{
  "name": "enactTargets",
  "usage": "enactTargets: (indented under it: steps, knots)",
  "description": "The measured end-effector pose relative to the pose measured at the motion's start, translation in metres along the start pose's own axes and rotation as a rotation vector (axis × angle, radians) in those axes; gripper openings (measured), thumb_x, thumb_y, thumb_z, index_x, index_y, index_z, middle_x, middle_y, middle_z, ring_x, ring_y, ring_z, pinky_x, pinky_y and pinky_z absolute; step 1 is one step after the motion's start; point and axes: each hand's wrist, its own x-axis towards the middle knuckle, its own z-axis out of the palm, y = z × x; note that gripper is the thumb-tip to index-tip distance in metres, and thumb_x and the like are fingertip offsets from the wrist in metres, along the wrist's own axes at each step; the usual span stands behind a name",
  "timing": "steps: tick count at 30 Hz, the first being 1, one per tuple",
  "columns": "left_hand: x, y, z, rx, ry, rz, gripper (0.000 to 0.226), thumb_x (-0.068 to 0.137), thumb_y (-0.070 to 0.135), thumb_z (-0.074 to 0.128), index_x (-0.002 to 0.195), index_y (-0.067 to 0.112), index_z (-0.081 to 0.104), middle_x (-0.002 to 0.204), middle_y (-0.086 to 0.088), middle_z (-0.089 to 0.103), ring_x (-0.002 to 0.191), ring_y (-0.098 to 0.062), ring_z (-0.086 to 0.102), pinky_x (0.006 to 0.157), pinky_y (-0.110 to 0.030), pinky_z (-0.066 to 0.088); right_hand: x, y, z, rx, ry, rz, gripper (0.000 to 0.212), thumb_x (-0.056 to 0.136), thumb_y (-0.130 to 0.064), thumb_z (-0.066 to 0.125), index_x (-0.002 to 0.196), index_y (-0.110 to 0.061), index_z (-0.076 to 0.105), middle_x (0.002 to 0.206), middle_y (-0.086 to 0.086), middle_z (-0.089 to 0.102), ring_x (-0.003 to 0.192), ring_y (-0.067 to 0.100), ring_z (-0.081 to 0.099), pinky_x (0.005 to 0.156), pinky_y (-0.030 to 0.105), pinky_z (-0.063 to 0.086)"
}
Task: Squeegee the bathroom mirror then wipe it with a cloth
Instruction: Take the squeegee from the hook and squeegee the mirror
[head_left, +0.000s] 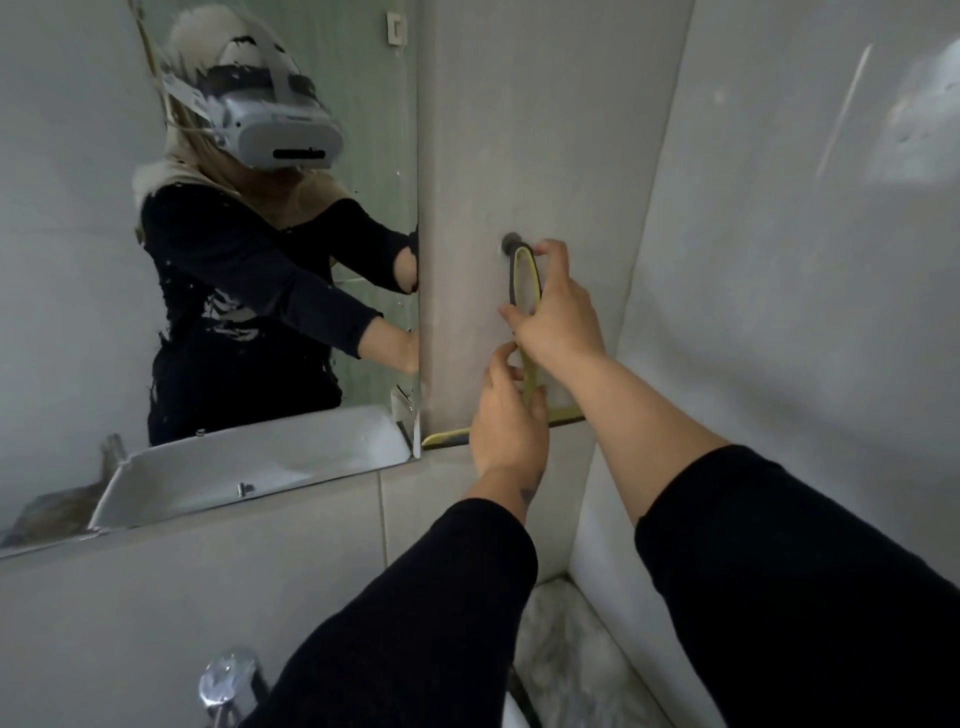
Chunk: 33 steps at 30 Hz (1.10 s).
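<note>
A yellow-green squeegee hangs by its looped handle from a dark wall hook, to the right of the mirror. Its blade lies level along the tile edge at the bottom. My right hand grips the handle loop near the hook. My left hand holds the lower handle just above the blade. No cloth is in view.
The mirror reflects a person in a headset and the white sink rim. A chrome tap is at the bottom left. A tiled wall closes in on the right, with a marbled ledge below.
</note>
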Motion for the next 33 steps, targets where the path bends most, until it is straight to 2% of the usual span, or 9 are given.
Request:
enactTargets:
  steps: [6, 9, 11, 13, 15, 18, 22, 29, 33]
  knots:
    - [-0.017, 0.022, -0.002, 0.062, 0.024, 0.046, 0.044, 0.094, 0.014, 0.049, 0.133, 0.031, 0.036, 0.12, 0.006, 0.053, 0.092, -0.015, 0.059, 0.077, -0.045, 0.054, -0.005, -0.006, -0.03, 0.021, 0.036, 0.047, 0.054, 0.086, -0.023, 0.065, 0.128, -0.019, 0.031, 0.086, 0.005, 0.054, 0.077, 0.03, 0.061, 0.065, 0.033, 0.045]
    - [-0.027, 0.033, -0.008, 0.14, -0.005, 0.087, 0.044, 0.095, 0.013, 0.047, 0.134, 0.029, 0.036, 0.124, 0.005, 0.052, 0.09, -0.019, 0.061, 0.076, -0.045, 0.053, -0.014, -0.005, -0.045, -0.019, 0.034, 0.063, 0.064, 0.085, -0.03, 0.066, 0.135, -0.018, 0.027, 0.11, 0.012, 0.057, 0.099, 0.033, 0.061, 0.074, 0.035, 0.046]
    - [-0.031, 0.038, -0.018, 0.208, -0.018, 0.119, 0.044, 0.095, 0.013, 0.047, 0.135, 0.027, 0.036, 0.126, 0.003, 0.051, 0.091, -0.023, 0.062, 0.076, -0.045, 0.052, -0.022, -0.008, -0.055, -0.233, 0.028, 0.014, 0.078, 0.085, -0.038, 0.065, 0.144, -0.018, 0.019, 0.137, 0.012, 0.041, 0.122, 0.033, 0.046, 0.09, 0.042, 0.044]
    - [-0.031, 0.041, -0.033, 0.305, -0.024, 0.169, 0.045, 0.094, 0.012, 0.048, 0.135, 0.026, 0.037, 0.126, 0.002, 0.05, 0.091, -0.025, 0.062, 0.071, -0.043, 0.051, -0.031, -0.013, -0.065, -0.533, 0.026, -0.154, 0.081, 0.088, -0.043, 0.059, 0.149, -0.02, 0.011, 0.151, 0.01, 0.021, 0.139, 0.033, 0.022, 0.11, 0.052, 0.027]
    - [-0.029, 0.044, -0.051, 0.399, -0.016, 0.227, 0.046, 0.092, 0.011, 0.049, 0.134, 0.026, 0.038, 0.125, 0.002, 0.05, 0.09, -0.026, 0.062, 0.066, -0.04, 0.05, -0.037, -0.019, -0.075, -0.748, -0.049, -0.392, 0.071, 0.091, -0.038, 0.05, 0.15, -0.021, 0.015, 0.156, 0.006, 0.015, 0.146, 0.027, 0.003, 0.114, 0.06, 0.0]
    - [-0.025, 0.051, -0.082, 0.492, 0.011, 0.332, 0.044, 0.09, 0.011, 0.051, 0.131, 0.025, 0.043, 0.121, 0.001, 0.053, 0.085, -0.027, 0.062, 0.063, -0.04, 0.051, -0.045, -0.029, -0.085, -0.855, -0.128, -0.614, 0.065, 0.084, -0.022, 0.05, 0.146, -0.017, 0.03, 0.151, 0.004, 0.033, 0.146, 0.022, 0.013, 0.108, 0.064, -0.014]
    - [-0.02, 0.067, -0.128, 0.605, 0.088, 0.454, 0.04, 0.083, 0.01, 0.055, 0.122, 0.021, 0.054, 0.11, -0.002, 0.059, 0.078, -0.032, 0.062, 0.059, -0.038, 0.046, -0.043, -0.051, -0.09, -0.836, 0.059, -0.777, 0.043, 0.082, -0.014, 0.064, 0.124, -0.018, 0.056, 0.115, 0.005, 0.061, 0.118, 0.029, 0.051, 0.108, 0.07, -0.001]
    - [-0.009, 0.108, -0.231, 0.756, 0.308, 0.543, 0.035, 0.08, 0.007, 0.056, 0.112, 0.019, 0.06, 0.11, -0.001, 0.061, 0.081, -0.031, 0.062, 0.061, -0.034, 0.042, -0.019, -0.145, -0.087, -0.734, 0.198, -0.99, 0.037, 0.069, -0.009, 0.079, 0.103, -0.016, 0.066, 0.087, 0.012, 0.059, 0.089, 0.035, 0.056, 0.105, 0.059, 0.032]
    - [-0.004, 0.136, -0.297, 0.792, 0.476, 0.613, 0.031, 0.081, 0.005, 0.059, 0.11, 0.015, 0.064, 0.11, -0.004, 0.063, 0.092, -0.029, 0.06, 0.073, -0.04, 0.05, -0.016, -0.209, -0.083, -0.616, 0.251, -1.042, 0.045, 0.061, -0.007, 0.083, 0.102, -0.006, 0.066, 0.083, 0.014, 0.059, 0.075, 0.034, 0.056, 0.066, 0.04, 0.048]
